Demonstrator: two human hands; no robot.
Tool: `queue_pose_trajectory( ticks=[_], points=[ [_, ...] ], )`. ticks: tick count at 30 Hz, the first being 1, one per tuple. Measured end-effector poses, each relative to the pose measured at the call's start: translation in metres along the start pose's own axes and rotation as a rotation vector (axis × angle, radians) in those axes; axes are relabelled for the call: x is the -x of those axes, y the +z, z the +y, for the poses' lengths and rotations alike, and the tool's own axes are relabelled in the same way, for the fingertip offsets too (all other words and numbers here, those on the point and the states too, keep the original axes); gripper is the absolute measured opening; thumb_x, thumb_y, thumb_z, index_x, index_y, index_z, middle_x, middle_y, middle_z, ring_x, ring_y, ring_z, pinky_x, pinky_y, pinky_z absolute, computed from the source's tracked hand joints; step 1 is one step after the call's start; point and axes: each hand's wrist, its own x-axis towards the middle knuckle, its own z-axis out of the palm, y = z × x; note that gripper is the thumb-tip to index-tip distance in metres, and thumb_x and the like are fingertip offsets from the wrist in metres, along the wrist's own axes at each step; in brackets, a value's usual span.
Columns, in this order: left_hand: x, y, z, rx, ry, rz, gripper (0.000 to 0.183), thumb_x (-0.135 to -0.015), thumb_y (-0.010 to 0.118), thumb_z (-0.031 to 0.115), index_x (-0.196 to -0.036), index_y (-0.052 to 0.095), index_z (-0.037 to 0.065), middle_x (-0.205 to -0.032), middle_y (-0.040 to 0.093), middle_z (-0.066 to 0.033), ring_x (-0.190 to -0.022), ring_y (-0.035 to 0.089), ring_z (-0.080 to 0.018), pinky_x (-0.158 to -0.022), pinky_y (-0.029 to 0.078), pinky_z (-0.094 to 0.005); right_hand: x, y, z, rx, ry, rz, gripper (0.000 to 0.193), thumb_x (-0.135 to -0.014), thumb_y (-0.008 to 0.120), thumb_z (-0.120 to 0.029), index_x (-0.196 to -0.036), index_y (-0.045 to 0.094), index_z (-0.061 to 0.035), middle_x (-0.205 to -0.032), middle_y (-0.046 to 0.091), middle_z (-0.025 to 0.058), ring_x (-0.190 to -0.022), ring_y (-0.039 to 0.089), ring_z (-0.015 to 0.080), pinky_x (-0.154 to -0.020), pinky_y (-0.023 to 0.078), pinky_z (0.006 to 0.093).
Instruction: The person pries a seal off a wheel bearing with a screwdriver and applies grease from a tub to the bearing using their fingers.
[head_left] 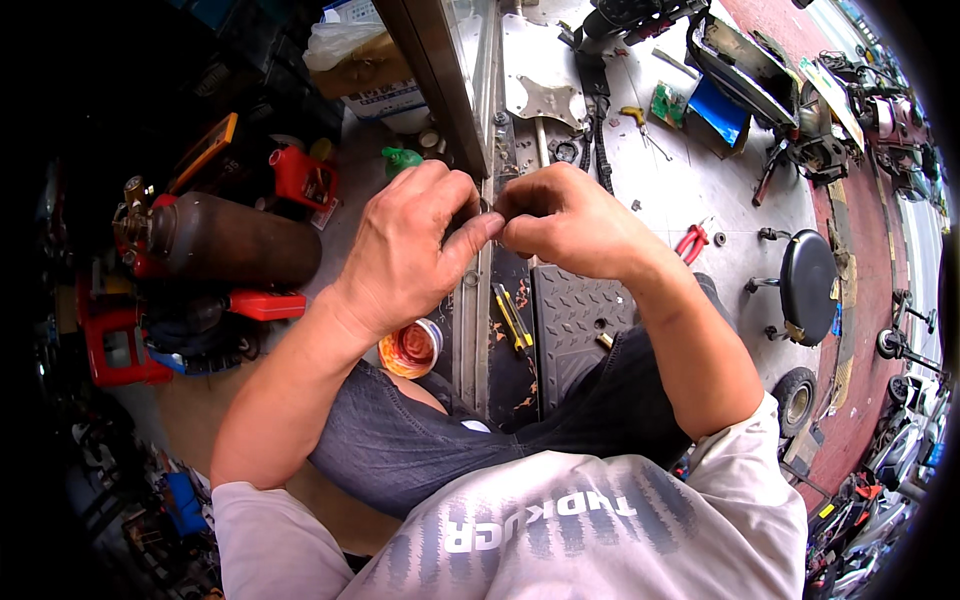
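My left hand (412,243) and my right hand (572,222) meet in front of me, their thumbs and fingertips pinched together. Whatever sits between the fingertips is too small and covered to make out. Below them a yellow and black utility knife (513,318) lies on a dark worn strip. Right of the knife is a grey treadplate-patterned board (578,305), between my knees. By my left wrist stands a round tub (412,347) with a reddish-orange inside. Red-handled pliers (690,243) rest on the floor beyond my right forearm, near a small dark ring (720,239).
A brown gas cylinder (240,240) lies at left, near a red jug (303,180) and a red plastic stool (115,335). A metal door frame (437,80) rises ahead. At right are a black round stool (808,286), a small wheel (796,402) and a yellow-handled tool (634,116).
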Motion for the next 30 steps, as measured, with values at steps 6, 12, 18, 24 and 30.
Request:
queue_pose_trajectory(
  ticks=[6, 12, 18, 24, 30],
  points=[
    [0.001, 0.0, 0.0, 0.033, -0.017, -0.049, 0.027, -0.095, 0.076, 0.024, -0.092, 0.063, 0.0, -0.085, 0.059, -0.0166, -0.083, 0.062, -0.0368, -0.076, 0.05, -0.0475, 0.007, -0.005, 0.001, -0.01, -0.067, 0.016, 0.021, -0.086, 0.064, -0.011, -0.096, 0.075, 0.004, -0.076, 0.065, 0.0017, -0.07, 0.055, 0.0076, -0.062, 0.045, 0.0272],
    [0.0, -0.007, -0.015, 0.685, -0.54, -0.205, 0.032, -0.11, 0.061, 0.033, -0.102, 0.069, 0.003, -0.085, 0.065, -0.0035, -0.074, 0.061, -0.0127, -0.065, 0.052, -0.0325, 0.016, -0.029, -0.007, -0.101, -0.11, 0.046, 0.028, -0.085, 0.063, -0.012, -0.102, 0.081, 0.0021, -0.077, 0.07, 0.0046, -0.07, 0.06, 0.0084, -0.065, 0.049, 0.0274],
    [-0.006, -0.013, -0.021, 1.209, -0.793, -0.175, 0.041, -0.114, 0.049, 0.045, -0.103, 0.066, 0.009, -0.081, 0.063, -0.0045, -0.066, 0.054, -0.0121, -0.06, 0.053, -0.0317, 0.014, -0.028, -0.003, -0.38, -0.154, 0.033, 0.035, -0.084, 0.063, -0.013, -0.11, 0.079, 0.0036, -0.08, 0.069, 0.0022, -0.071, 0.06, 0.0076, -0.065, 0.048, 0.0245],
    [-0.006, -0.018, -0.023, 1.462, -0.895, -0.25, 0.039, -0.116, 0.044, 0.047, -0.105, 0.06, 0.013, -0.072, 0.055, -0.0017, -0.055, 0.046, -0.0088, -0.053, 0.05, -0.0306, 0.005, -0.006, 0.004, -0.617, -0.333, -0.01, 0.056, -0.084, 0.063, -0.012, -0.137, 0.068, 0.0049, -0.08, 0.061, -0.0008, -0.071, 0.055, 0.0074, -0.067, 0.047, 0.024],
    [-0.004, -0.023, -0.022, 1.594, -0.917, -0.306, 0.042, -0.117, 0.038, 0.047, -0.105, 0.06, 0.013, -0.066, 0.05, 0.0003, -0.05, 0.041, -0.008, -0.046, 0.045, -0.0283, -0.002, 0.013, 0.007, -0.657, -0.346, -0.084, 0.066, -0.083, 0.062, -0.009, -0.149, 0.062, -0.0001, -0.084, 0.06, -0.0007, -0.074, 0.054, 0.0065, -0.066, 0.045, 0.0219]
  ],
)
